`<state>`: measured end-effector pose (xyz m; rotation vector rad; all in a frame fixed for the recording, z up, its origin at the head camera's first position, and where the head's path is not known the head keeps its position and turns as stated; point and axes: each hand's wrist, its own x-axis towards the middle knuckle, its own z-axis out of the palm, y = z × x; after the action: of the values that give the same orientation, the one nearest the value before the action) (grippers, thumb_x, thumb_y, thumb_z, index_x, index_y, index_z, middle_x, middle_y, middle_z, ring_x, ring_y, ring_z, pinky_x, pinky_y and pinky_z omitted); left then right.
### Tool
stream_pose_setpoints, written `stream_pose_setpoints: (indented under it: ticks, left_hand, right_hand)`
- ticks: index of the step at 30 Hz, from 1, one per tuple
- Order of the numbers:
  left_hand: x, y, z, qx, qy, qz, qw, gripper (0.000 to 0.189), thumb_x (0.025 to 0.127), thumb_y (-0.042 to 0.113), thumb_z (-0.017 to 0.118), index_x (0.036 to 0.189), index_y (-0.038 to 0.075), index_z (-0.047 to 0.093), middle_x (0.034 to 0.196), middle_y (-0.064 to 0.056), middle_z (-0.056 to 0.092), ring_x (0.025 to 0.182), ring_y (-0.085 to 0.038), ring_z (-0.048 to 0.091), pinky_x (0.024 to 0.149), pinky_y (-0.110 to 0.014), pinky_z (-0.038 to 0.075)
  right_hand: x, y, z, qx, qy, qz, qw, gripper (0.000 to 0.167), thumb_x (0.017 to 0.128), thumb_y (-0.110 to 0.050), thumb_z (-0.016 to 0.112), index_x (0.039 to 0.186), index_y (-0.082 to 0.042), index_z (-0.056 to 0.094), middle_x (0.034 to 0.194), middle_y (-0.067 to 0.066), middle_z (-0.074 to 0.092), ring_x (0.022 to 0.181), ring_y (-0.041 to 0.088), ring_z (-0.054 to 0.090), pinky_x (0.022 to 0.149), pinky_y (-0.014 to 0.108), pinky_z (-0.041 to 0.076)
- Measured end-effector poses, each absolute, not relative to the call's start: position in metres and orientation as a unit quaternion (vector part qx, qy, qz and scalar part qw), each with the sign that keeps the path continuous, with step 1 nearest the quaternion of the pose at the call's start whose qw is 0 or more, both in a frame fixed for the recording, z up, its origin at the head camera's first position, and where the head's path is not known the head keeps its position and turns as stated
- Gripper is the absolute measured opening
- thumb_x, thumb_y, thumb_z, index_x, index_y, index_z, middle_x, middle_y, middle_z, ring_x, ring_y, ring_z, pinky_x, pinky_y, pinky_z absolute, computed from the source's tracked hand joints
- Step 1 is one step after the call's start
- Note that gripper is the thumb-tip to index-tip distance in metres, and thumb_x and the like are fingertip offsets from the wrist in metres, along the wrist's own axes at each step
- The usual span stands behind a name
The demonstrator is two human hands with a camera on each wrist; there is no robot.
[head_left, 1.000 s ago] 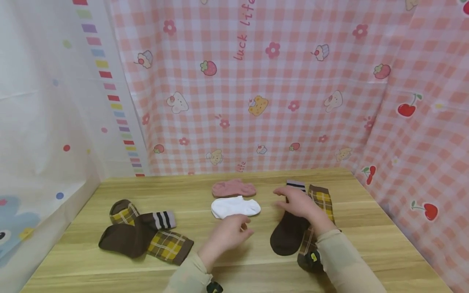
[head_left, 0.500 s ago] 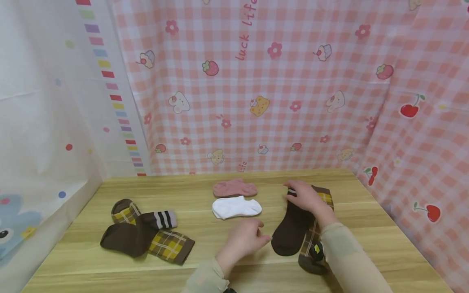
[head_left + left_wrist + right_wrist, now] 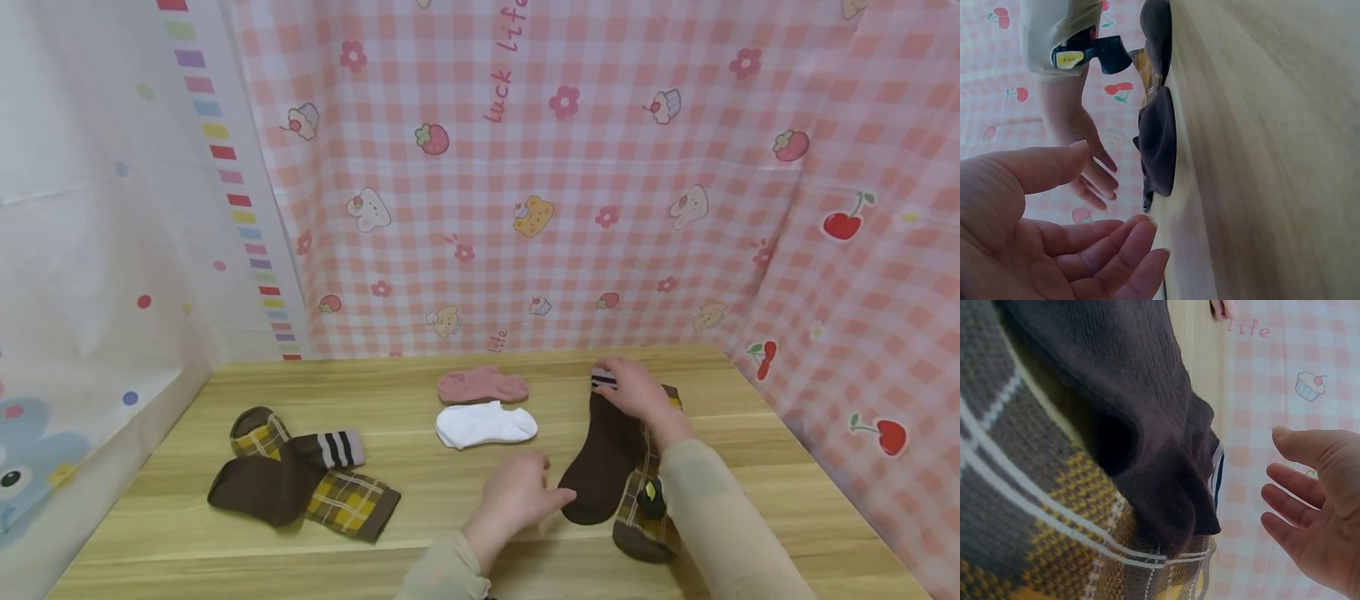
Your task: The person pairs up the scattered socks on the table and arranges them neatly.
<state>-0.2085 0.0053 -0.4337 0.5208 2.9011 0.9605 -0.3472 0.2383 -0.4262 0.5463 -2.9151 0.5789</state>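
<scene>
A dark brown sock (image 3: 600,467) with a grey, black-striped cuff (image 3: 603,378) lies at the right of the table. My right hand (image 3: 637,393) hovers over its cuff end, fingers loosely bent and holding nothing. In the right wrist view, a gap shows between that hand (image 3: 1322,494) and the brown sock (image 3: 1147,381). Under and beside it lies a yellow-brown plaid sock (image 3: 633,508), partly hidden by the right arm. My left hand (image 3: 517,498) is near the brown sock's toe, its thumb tip overlapping the toe's edge. The left wrist view shows this hand (image 3: 1066,231) with relaxed fingers and nothing held.
A white ankle sock (image 3: 486,424) and a pink ankle sock (image 3: 482,386) lie at the back middle. On the left, another brown striped sock (image 3: 255,490) lies across another plaid sock (image 3: 352,504). Patterned cloth (image 3: 465,183) hangs behind the wooden table (image 3: 300,567) and along its sides.
My left hand has moved right, from below the white sock to the brown sock's toe. The right hand has shifted right and slightly back over the striped cuff. The socks stay in place.
</scene>
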Motion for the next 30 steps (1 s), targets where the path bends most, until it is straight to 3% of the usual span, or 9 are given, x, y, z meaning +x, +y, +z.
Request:
stream_pose_setpoints:
  ticks: [13, 21, 30]
  left_hand:
    - [-0.212, 0.015, -0.444, 0.164, 0.94, 0.299, 0.009, 0.045, 0.077, 0.04, 0.082, 0.095, 0.001, 0.069, 0.084, -0.007, 0.067, 0.078, -0.026, 0.064, 0.067, -0.036, 0.052]
    - [-0.214, 0.021, -0.446, 0.154, 0.949, 0.276, 0.012, 0.041, 0.074, 0.042, 0.083, 0.067, 0.013, 0.055, 0.064, 0.002, 0.052, 0.059, -0.019, 0.055, 0.05, -0.034, 0.044]
    - [-0.219, 0.031, -0.447, 0.124, 0.967, 0.221, 0.035, 0.043, 0.069, 0.047, 0.086, 0.066, 0.016, 0.057, 0.069, 0.004, 0.055, 0.062, -0.016, 0.057, 0.049, -0.033, 0.045]
  right_hand:
    - [-0.357, 0.244, -0.43, 0.157, -0.972, 0.173, 0.038, 0.041, 0.095, -0.006, 0.062, 0.133, 0.008, 0.054, 0.131, 0.031, 0.052, 0.121, 0.05, 0.048, 0.099, 0.059, 0.04]
    - [-0.359, 0.244, -0.435, 0.129, -0.979, 0.159, 0.015, 0.043, 0.096, -0.008, 0.061, 0.135, 0.007, 0.052, 0.136, 0.033, 0.048, 0.126, 0.051, 0.043, 0.101, 0.061, 0.038]
    - [-0.365, 0.247, -0.444, 0.131, -0.981, 0.145, 0.017, 0.041, 0.094, -0.001, 0.06, 0.134, 0.008, 0.053, 0.134, 0.033, 0.051, 0.123, 0.05, 0.046, 0.101, 0.059, 0.039]
